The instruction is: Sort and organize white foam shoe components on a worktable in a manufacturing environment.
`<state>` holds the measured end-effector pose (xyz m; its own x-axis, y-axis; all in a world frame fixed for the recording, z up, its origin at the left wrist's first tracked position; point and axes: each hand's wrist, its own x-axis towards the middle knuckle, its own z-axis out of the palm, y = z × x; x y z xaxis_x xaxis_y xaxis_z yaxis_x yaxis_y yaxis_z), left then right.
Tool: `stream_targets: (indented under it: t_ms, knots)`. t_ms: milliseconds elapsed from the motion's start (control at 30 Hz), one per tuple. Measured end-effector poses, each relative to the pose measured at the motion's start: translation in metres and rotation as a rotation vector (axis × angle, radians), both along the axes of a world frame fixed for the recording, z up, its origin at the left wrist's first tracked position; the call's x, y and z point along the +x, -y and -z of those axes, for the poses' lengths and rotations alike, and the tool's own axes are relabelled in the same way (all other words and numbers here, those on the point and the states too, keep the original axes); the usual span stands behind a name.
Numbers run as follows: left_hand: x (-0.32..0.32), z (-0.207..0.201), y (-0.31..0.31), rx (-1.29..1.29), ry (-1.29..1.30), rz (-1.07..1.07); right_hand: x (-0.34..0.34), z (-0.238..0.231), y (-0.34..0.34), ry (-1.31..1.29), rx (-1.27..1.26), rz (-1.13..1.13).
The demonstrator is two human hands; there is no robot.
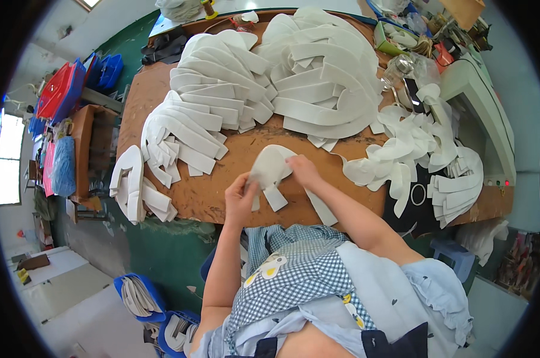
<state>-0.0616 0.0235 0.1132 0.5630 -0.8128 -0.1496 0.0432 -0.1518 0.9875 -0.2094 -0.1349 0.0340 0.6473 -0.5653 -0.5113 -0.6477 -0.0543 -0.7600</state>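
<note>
Above the near edge of the table, a white U-shaped piece of sheet material (269, 162) is between my two hands. My left hand (239, 198) pinches its left side, thumb and fingers closed together. On the upper right of the curve, my right hand (304, 172) has its fingers closed on the edge. The legs of the piece hang toward me, and more white strip shows below my right hand. Behind my hands lie a large overlapping heap of like pieces (329, 77) and a fanned row (222, 77).
A brown table (246, 161) bears the work. Small stacks of white pieces (127, 179) lie at its left edge. At right are loose white pieces (395, 143), a black mat (413, 206) and a pale machine (482, 107). Blue bins (140, 298) with white pieces stand at lower left.
</note>
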Motion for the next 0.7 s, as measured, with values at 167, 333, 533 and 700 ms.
stream_targets:
  t_ms: [167, 333, 533, 700]
  knots:
    - [-0.018, 0.031, -0.009, 0.062, -0.170, 0.037, -0.016, -0.048, 0.014, 0.480, 0.695, 0.144]
    - [-0.020, 0.050, -0.003, 0.150, -0.206, -0.036, -0.029, -0.011, 0.000, 0.376, 0.420, 0.053]
    - [-0.022, 0.063, 0.004, 0.218, -0.178, -0.077, -0.020, -0.004, 0.002, 0.308, -0.044, 0.214]
    - [-0.018, 0.090, 0.010, 0.306, 0.000, -0.049, -0.013, 0.008, 0.013, 0.229, -0.253, 0.168]
